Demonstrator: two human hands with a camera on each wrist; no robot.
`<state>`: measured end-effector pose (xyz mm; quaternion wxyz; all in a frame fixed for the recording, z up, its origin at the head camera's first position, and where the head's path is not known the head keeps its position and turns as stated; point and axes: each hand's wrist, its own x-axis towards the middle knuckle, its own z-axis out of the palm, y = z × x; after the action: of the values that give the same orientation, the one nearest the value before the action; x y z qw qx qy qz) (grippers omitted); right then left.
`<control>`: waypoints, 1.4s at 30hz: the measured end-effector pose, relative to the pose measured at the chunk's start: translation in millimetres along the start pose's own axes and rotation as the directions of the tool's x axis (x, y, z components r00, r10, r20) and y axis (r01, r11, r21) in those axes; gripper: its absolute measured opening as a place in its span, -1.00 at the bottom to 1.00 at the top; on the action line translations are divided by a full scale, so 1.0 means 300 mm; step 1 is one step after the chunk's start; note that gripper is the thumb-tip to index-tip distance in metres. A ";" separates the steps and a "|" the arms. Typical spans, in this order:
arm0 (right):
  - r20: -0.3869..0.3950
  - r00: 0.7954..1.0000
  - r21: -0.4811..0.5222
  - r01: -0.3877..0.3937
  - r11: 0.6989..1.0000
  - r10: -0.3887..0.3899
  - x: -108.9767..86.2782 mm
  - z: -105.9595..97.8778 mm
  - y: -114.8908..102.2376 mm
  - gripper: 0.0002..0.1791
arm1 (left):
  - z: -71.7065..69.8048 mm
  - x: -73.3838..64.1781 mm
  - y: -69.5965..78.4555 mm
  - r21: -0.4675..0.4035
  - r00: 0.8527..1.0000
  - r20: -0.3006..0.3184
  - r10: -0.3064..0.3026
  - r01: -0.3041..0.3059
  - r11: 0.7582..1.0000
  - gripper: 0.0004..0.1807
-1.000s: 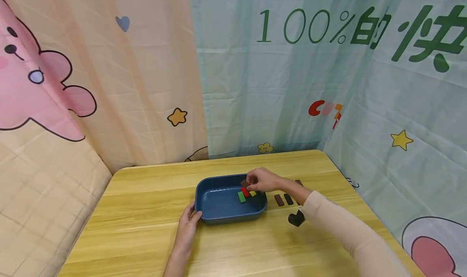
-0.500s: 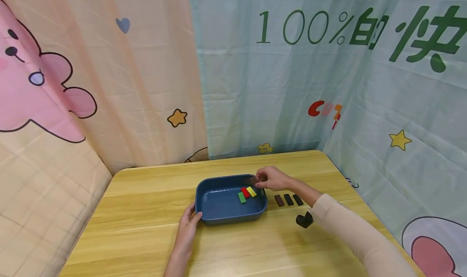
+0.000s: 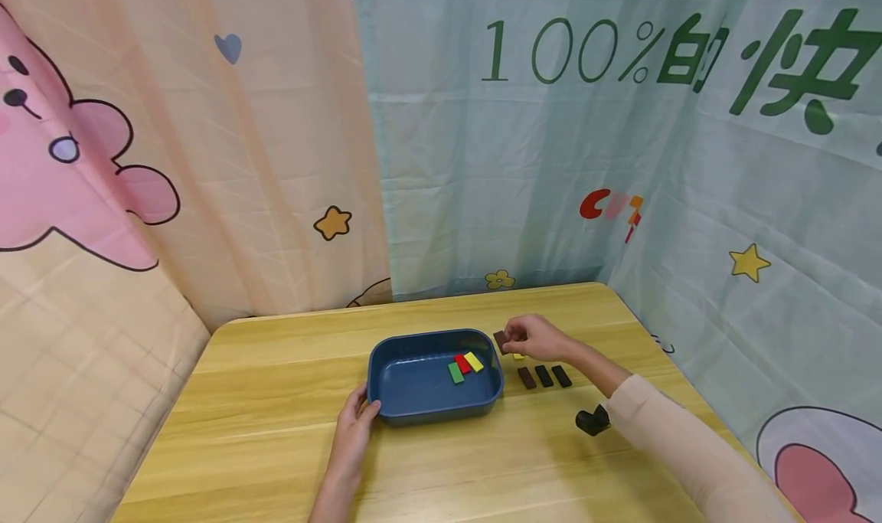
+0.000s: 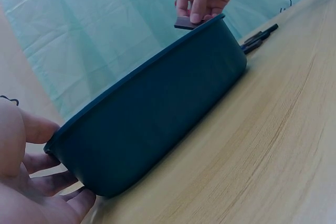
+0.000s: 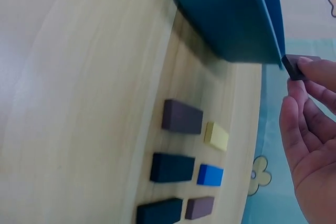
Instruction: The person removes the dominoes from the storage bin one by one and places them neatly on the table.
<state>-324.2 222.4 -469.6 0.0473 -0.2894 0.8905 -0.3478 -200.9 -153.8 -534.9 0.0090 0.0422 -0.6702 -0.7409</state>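
- Three small blocks lie together inside the blue tray [image 3: 441,414], toward its right end: we see a green block [image 3: 455,373], a red block [image 3: 462,364] and a yellow block [image 3: 473,362].
- The tray sits near the middle of a wood-grain surface [image 3: 276,400].
- At the tray's near left corner we see the left hand [image 3: 354,423]; its grip is closed around the corner, thumb at the rim and fingers against the outer wall.
- At the tray's far right corner we see the right hand [image 3: 539,338], raised above the surface. Its grip is nearly closed, pinching a brown block [image 3: 500,342] between thumb and fingers, just outside the rim.
- Below that hand, the right wrist view shows us six more blocks on the surface, in two rows. The nearer row has a dark brown block [image 5: 182,117] and two black blocks [image 5: 172,168]; the farther row has a pale yellow block [image 5: 216,136], a bright blue block [image 5: 210,175] and a purplish-brown block [image 5: 200,208].
- Beside the cream sleeve [image 3: 689,439] we notice a small black object [image 3: 591,422], too indistinct to identify.
- Behind everything we see a peach curtain [image 3: 276,140] and a pale blue curtain [image 3: 448,163], the latter printed with "100%" in green.
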 end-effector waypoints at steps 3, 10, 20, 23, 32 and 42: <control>-0.023 1.000 -0.003 -0.014 1.000 0.014 -0.024 -0.007 0.021 -0.93 | -0.001 0.001 -0.002 0.000 1.000 0.000 -0.002 0.002 1.000 -0.42; -0.048 0.996 0.038 -0.072 0.997 0.074 -0.077 -0.033 0.065 -0.91 | 0.003 -0.001 -0.001 -0.003 1.000 -0.004 -0.011 0.011 1.000 -0.40; -0.058 0.992 0.068 -0.104 0.992 0.108 -0.135 -0.058 0.089 -0.91 | -0.001 0.004 -0.004 0.002 1.000 -0.008 -0.018 0.018 1.000 -0.40; -0.074 0.991 0.029 -0.106 0.994 0.108 -0.151 -0.064 0.104 -0.91 | -0.002 0.002 -0.005 -0.003 1.000 -0.005 -0.010 0.010 1.000 -0.40; -0.125 0.981 0.009 -0.150 0.989 0.150 -0.221 -0.075 0.171 -0.90 | -0.001 -0.001 -0.003 0.004 1.000 -0.011 -0.012 0.012 1.000 -0.40; -0.119 0.964 0.047 -0.234 0.971 0.238 -0.311 -0.073 0.240 -0.91 | -0.002 -0.005 0.001 -0.003 1.000 0.003 -0.018 0.018 1.000 -0.40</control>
<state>-287.9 329.1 -510.4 0.0375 -0.1585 0.9141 -0.3714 -199.3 -154.2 -534.7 0.0012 0.0473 -0.6687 -0.7420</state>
